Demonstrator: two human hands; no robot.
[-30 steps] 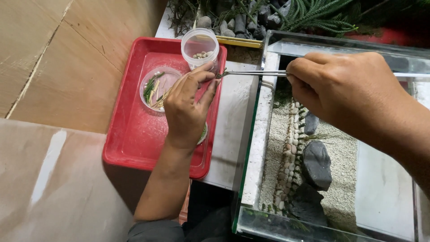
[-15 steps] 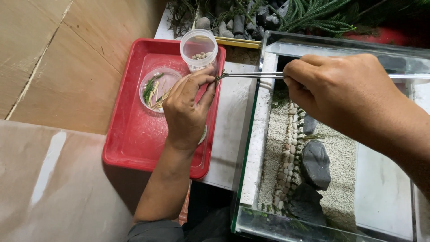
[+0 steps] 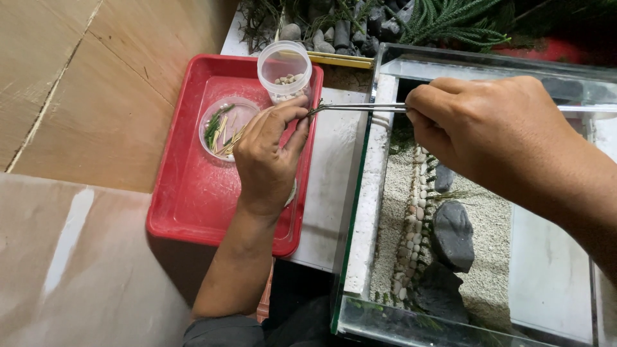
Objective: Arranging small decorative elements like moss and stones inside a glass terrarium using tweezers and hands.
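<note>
My right hand [image 3: 488, 135] grips long metal tweezers [image 3: 360, 108] held level over the rim of a glass tank [image 3: 357, 193]. The tweezer tips meet my left hand [image 3: 267, 157] above a red tray [image 3: 193, 205]. My left fingers pinch a small green plant sprig at those tips. A shallow clear dish [image 3: 225, 128] of green and pale plant cuttings lies on the tray just left of my left hand. A clear plastic cup [image 3: 285, 71] with small pebbles stands at the tray's far corner.
Inside the tank lie pale sand [image 3: 482, 225], a line of small pebbles [image 3: 411, 231] and dark stones [image 3: 453, 234]. Green plants and grey stones [image 3: 360, 26] crowd the far edge. The tray rests on a white slab [image 3: 331, 186] over a brown tiled floor [image 3: 77, 96].
My right hand and the tweezers shifted slightly left and down toward my left fingers. My left hand stays over the tray, its fingers closing around the tweezer tips.
</note>
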